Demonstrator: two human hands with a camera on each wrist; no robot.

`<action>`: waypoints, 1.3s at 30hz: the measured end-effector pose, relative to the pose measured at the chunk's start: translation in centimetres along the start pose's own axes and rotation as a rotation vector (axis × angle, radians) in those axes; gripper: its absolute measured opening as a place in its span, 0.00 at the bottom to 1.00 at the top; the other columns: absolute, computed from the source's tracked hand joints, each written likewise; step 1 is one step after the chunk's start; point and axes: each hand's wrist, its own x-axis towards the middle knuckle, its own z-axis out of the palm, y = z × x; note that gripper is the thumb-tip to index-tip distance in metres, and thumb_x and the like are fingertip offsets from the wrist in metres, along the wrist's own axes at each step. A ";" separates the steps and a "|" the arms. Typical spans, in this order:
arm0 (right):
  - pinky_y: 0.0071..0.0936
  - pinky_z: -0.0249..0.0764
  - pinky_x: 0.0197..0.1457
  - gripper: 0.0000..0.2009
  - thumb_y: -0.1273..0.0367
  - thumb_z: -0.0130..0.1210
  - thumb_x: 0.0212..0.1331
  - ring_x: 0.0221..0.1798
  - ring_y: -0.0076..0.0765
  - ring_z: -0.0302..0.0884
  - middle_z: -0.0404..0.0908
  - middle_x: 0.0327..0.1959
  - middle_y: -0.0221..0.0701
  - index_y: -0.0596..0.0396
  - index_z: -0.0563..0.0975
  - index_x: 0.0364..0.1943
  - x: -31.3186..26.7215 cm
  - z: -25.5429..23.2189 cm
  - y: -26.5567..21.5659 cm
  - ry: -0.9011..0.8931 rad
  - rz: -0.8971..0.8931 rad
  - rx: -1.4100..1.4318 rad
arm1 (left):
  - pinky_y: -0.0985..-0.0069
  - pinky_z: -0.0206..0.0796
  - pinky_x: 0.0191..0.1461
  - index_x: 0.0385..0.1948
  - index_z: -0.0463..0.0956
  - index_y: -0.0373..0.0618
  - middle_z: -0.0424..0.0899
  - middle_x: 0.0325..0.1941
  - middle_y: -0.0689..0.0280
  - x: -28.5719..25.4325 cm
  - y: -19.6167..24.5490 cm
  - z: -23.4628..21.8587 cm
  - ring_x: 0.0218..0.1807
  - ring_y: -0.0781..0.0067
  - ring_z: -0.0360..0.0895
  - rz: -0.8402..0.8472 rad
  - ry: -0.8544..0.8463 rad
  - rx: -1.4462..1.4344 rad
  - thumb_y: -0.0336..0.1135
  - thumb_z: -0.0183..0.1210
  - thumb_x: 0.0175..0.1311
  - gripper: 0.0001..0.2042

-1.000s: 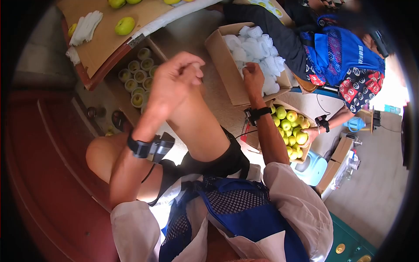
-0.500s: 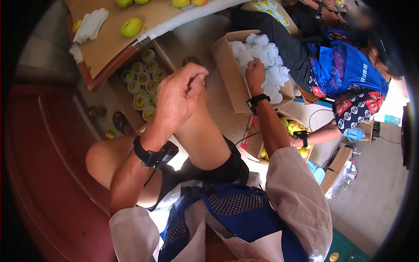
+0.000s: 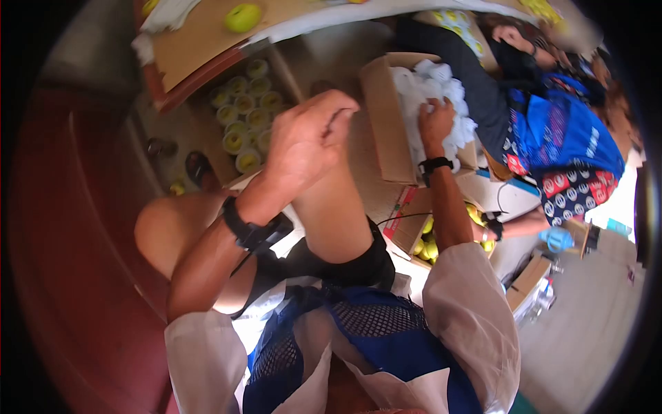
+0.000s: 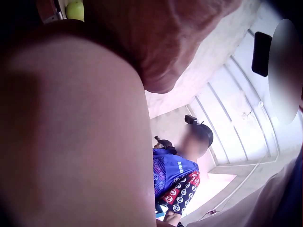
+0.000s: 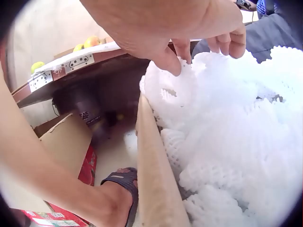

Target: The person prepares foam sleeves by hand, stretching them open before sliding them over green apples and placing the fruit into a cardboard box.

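Note:
My right hand (image 3: 436, 123) is in a cardboard box (image 3: 387, 117) heaped with white foam fruit nets (image 3: 452, 90). Seen from the right wrist, its thumb and forefinger pinch the edge of one foam net (image 5: 173, 87) near the box wall. The other fingers hang bent over the heap. My left hand (image 3: 307, 141) hovers near my raised knee, fingers loosely curled, with nothing visible in them. In the left wrist view, the underside of that hand (image 4: 165, 42) fills the top, beside my bare leg (image 4: 80, 132).
A box of apples in white nets (image 3: 245, 114) stands under the cardboard-topped table (image 3: 196, 52), where a green apple (image 3: 243, 18) lies. Loose apples (image 3: 429, 245) fill a carton by my right forearm. Another person (image 3: 572, 138) in a blue vest reaches into it.
The head view has shifted, so the boxes and table appear farther right. My left fingers have drawn closer together. My right hand stays among the nets, while the other person's hand remains at the apple carton.

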 end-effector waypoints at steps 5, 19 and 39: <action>0.47 0.75 0.52 0.12 0.68 0.58 0.56 0.46 0.53 0.80 0.84 0.40 0.41 0.54 0.83 0.43 -0.1 0.9 1.5 0.146 0.034 0.176 | 0.60 0.72 0.36 0.38 0.79 0.44 0.82 0.33 0.56 0.3 0.2 -0.6 0.32 0.48 0.79 0.044 0.020 0.062 0.23 0.59 0.61 0.06; 0.34 0.73 0.39 0.08 0.67 0.56 0.63 0.40 0.39 0.81 0.81 0.39 0.34 0.57 0.78 0.39 -5.6 -2.6 4.0 -0.064 0.777 1.228 | 0.75 0.73 0.36 0.42 0.79 0.40 0.80 0.28 0.61 -1.0 -0.3 -0.6 0.28 0.71 0.80 -0.011 -0.036 0.053 0.23 0.57 0.69 0.05; 0.32 0.67 0.38 0.15 0.59 0.50 0.69 0.46 0.35 0.80 0.83 0.48 0.27 0.44 0.77 0.55 -5.2 -7.8 0.8 -0.288 0.996 1.934 | 0.72 0.72 0.36 0.41 0.79 0.41 0.81 0.29 0.61 -1.8 0.0 -0.3 0.29 0.66 0.79 -0.013 -0.024 0.037 0.25 0.57 0.68 0.05</action>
